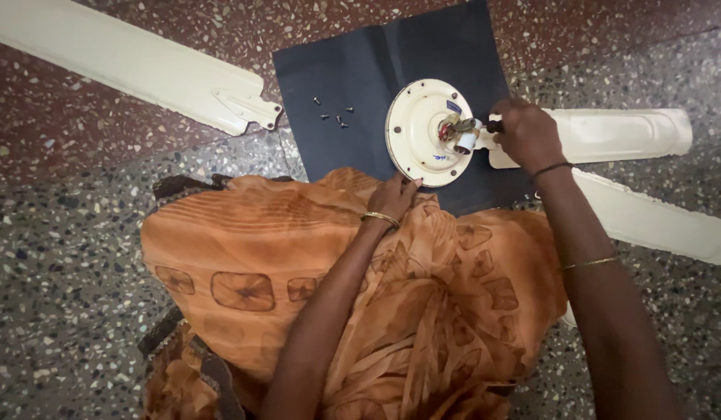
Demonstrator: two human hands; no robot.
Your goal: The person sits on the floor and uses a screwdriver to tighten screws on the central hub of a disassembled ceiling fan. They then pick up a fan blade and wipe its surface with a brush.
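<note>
The light is soft and even, with a warm cast, and nothing looks harshly lit. Where it comes from I cannot tell; it falls fairly flat from above. The cream fan housing [428, 132] and the fan blade [135, 66] at the far left are the brightest spots, close to washed out but without real glare. Shadows are faint: a thin dark edge under the blade and under the right hand [525, 134]. The dark cloth [353, 70] swallows detail, so the small screws [333, 111] on it barely stand out. The picture is a little soft all over, smeared like compressed video. The near arms blur towards the bottom edge, and the speckled floor [57, 233] loses crispness at the corners.
</note>
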